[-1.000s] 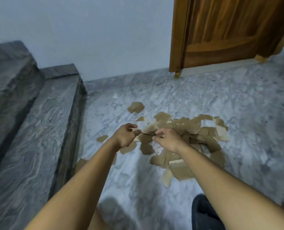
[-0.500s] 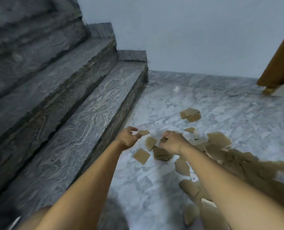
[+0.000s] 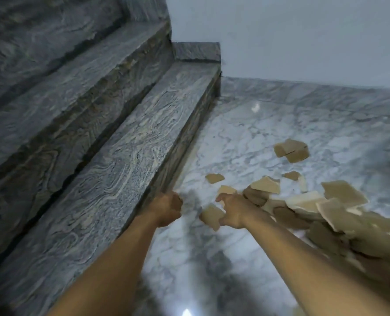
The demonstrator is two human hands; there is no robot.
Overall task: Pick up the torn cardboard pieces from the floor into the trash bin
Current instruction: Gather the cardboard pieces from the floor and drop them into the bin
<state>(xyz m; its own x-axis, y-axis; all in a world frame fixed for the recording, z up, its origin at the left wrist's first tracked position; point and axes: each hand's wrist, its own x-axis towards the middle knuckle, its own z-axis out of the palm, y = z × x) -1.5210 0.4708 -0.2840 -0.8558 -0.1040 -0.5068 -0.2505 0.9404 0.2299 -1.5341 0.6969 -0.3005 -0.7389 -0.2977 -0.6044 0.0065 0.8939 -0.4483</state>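
The right hand (image 3: 234,212) curls round a cardboard piece (image 3: 210,216) to gather it off the floor (image 3: 246,137); the left hand (image 3: 166,209) is clenched, its contents impossible to tell.

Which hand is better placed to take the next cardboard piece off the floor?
Probably right: the right hand is at the nearest cardboard piece beside the pile; the left hand is curled by the stair step, farther off.

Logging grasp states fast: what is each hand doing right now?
Left hand: fingers curled; whether it holds anything cannot be told.
Right hand: pinching a torn cardboard piece.
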